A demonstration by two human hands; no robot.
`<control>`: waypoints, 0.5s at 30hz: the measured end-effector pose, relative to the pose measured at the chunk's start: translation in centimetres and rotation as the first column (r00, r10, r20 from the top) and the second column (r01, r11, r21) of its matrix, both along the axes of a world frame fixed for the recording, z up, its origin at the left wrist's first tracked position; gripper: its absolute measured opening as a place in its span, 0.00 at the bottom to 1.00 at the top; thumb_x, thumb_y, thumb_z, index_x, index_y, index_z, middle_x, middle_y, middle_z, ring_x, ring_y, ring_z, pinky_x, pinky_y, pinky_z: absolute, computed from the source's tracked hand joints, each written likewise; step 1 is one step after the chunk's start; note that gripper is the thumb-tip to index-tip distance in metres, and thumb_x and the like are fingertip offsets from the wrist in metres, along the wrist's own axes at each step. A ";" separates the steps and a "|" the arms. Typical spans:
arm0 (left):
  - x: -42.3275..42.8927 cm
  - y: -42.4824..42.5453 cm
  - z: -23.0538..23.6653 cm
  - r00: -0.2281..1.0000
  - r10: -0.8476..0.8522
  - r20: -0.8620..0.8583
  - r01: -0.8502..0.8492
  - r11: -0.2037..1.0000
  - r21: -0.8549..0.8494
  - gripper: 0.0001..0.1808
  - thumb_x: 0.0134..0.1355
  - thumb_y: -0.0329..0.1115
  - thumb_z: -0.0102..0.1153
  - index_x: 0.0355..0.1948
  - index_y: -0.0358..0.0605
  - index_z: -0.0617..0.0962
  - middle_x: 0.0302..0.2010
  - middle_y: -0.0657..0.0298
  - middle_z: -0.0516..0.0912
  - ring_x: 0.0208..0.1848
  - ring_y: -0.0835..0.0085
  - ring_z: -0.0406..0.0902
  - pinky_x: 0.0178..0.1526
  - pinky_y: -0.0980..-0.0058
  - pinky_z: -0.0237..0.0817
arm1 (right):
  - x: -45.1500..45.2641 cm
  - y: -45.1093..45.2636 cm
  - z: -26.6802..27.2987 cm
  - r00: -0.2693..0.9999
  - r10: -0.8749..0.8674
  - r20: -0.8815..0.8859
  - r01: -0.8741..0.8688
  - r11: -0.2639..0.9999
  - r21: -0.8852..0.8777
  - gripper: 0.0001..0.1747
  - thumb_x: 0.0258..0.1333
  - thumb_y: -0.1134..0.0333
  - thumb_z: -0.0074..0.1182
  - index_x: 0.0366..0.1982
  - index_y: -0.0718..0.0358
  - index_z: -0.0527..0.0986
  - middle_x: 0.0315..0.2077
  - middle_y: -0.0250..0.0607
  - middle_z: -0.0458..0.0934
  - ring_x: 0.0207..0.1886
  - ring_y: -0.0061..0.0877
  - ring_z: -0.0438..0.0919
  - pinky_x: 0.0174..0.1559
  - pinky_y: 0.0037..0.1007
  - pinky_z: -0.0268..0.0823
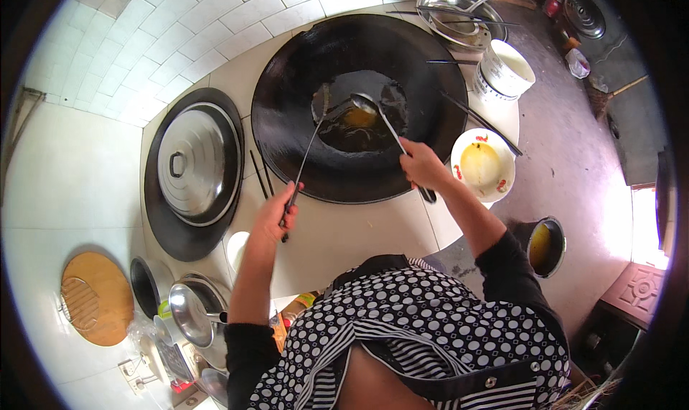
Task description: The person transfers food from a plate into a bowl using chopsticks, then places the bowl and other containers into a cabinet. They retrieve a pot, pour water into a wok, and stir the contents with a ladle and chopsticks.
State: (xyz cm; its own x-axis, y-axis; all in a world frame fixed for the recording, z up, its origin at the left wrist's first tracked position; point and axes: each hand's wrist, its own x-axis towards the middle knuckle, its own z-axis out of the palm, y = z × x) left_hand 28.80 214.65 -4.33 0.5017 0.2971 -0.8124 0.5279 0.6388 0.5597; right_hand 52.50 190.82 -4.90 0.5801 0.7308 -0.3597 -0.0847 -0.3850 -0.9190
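A large black wok [355, 44] is set into a tiled stove top [371, 227], with dark, shiny liquid [358, 122] pooled at its bottom. My left hand [277, 211] grips the dark handle of a long, thin metal utensil [309, 151]. Its flat, slotted-looking head reaches the left side of the pool; its exact form is unclear. In my right hand [425, 165] is a metal ladle [363, 104], its bowl over the middle of the pool. Close to my right wrist stands a bowl [480, 165] with red decoration and yellow liquid.
A second wok carries an aluminium lid [196, 162] on the left. Dark chopsticks [262, 176] lie between the woks; another pair [482, 123] crosses the right rim. Stacked bowls [506, 73] and a metal basin [425, 11] stand beyond. A bucket [562, 248] is on the floor.
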 end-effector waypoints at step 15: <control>-4.0 -6.4 -2.7 0.793 0.152 0.590 0.335 0.700 -0.631 0.30 0.65 0.58 0.30 0.54 0.45 0.68 0.09 0.75 0.59 0.08 0.87 0.50 0.14 0.87 0.45 | -2.0 2.0 0.5 0.977 -0.041 0.207 0.026 0.997 0.075 0.26 0.56 0.70 0.38 0.58 0.66 0.60 0.13 0.41 0.70 0.11 0.25 0.70 0.19 0.28 0.68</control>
State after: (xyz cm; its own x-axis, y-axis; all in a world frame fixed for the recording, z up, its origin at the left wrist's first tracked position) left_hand 24.76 208.26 -7.04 0.9107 -0.2826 -0.3012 0.3480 0.9179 0.1908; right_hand 50.46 192.79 -4.40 0.6611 0.7293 -0.1761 0.0998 -0.3181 -0.9428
